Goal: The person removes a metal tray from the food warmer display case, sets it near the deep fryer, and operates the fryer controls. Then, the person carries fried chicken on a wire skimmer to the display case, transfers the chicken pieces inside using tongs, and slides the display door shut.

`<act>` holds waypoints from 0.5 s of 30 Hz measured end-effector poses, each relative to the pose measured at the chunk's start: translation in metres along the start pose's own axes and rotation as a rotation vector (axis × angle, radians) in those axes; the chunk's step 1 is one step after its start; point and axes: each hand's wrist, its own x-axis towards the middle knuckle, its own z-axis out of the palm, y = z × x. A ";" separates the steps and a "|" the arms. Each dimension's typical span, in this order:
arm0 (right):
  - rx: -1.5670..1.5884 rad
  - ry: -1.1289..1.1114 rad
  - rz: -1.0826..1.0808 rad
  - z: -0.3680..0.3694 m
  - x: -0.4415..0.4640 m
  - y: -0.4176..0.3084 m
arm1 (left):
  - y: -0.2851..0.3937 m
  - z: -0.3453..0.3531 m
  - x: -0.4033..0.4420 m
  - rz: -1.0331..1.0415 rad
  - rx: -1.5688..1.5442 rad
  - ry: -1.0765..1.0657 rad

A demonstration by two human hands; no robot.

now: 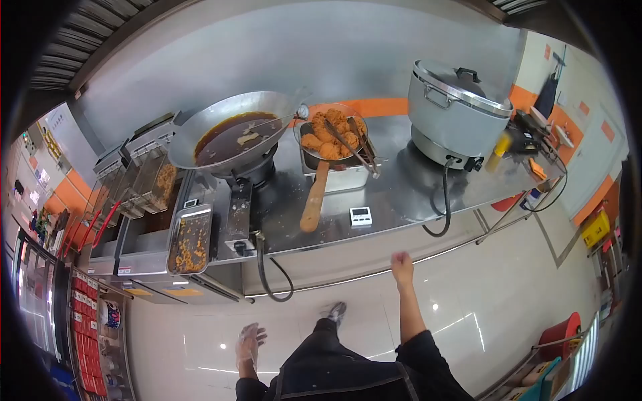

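Observation:
My left hand [251, 342], in a clear plastic glove, hangs low over the floor with its fingers apart and holds nothing. My bare right hand [402, 267] is stretched out in front of the steel counter, curled into a loose fist, with nothing visible in it. Ahead, a strainer [314, 197] with a wooden handle rests on a metal container [346, 180]. Fried chicken pieces [329, 137] fill it, and tongs [348, 144] lie across them. A white digital timer [360, 216] sits near the counter's front edge, closest to my right hand.
A wok [184, 144] of dark oil with a thermometer [302, 111] stands on a burner at left. Beside it are fryer baskets [157, 180] and a crumb-strewn tray [200, 227]. A large rice cooker [435, 120] is at right. Gas hoses [264, 274] hang off the counter.

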 end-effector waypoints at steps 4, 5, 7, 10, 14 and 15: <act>-0.152 0.142 -0.497 0.023 0.102 -0.118 | 0.082 0.077 0.049 0.115 -0.084 -0.328; -0.233 0.172 -0.561 0.031 0.119 -0.142 | 0.118 0.103 0.051 0.139 -0.117 -0.426; -0.391 0.237 -0.701 0.051 0.154 -0.192 | 0.173 0.144 0.060 0.206 -0.206 -0.560; -0.696 -0.010 -0.564 0.079 0.190 -0.209 | 0.246 0.187 0.070 0.076 -0.138 -0.532; -0.701 -0.275 -0.524 0.088 0.223 -0.213 | 0.302 0.216 0.075 -0.036 0.076 -0.720; -0.668 -0.313 -0.554 0.084 0.225 -0.208 | 0.303 0.220 0.073 0.014 0.064 -0.767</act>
